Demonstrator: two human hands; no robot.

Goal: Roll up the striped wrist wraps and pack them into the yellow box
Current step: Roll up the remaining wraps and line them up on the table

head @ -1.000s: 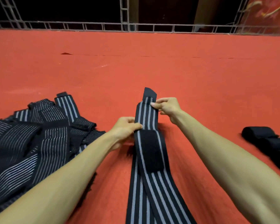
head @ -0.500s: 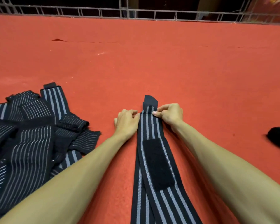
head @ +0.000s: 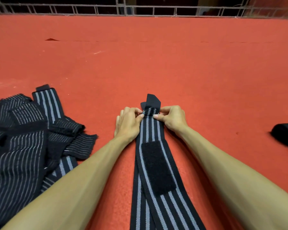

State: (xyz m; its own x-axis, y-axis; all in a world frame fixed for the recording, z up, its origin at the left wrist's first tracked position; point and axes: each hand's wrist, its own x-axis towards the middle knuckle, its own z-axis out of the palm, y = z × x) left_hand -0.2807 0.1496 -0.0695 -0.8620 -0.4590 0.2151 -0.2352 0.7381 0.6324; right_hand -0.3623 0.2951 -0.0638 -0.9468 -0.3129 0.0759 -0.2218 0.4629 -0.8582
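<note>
Red mat (head: pixel 156 63) fills my feed, with a grey metal railing (head: pixel 140 9) along its far edge.

Far left: a pile (head: pixel 23 138) of black wraps with grey stripes, loose and overlapping. I can pick out at least five strips, but an exact count is not possible from this tangle.

Left hand (head: pixel 128 123): the thumb and forefinger pinch the left edge of the wrap (head: pixel 147 130) near its far end. The other fingers are curled, and the outer side of the hand is down on the mat.

The wrap lies flat on the mat between both forearms, running away from me. It has black edges and three grey stripes at the far end. One black velcro patch (head: pixel 158 166) sits on top, mid-length. One plain black tab (head: pixel 152 101) sticks out past the fingers, slightly skewed. Nearer me I see two layers, with a second striped strip showing under the left edge. I cannot tell whether that is a separate wrap or the same one doubled.

Right hand (head: pixel 173 119): it mirrors the left, with the thumb and forefinger gripping the right edge at the same height and the remaining fingers tucked. The two sets of fingertips are close together across the strip's width, just short of the tab.

Far right: one dark roll (head: pixel 286 135) on the mat, cut off by the frame edge and well apart from the hands.
</note>
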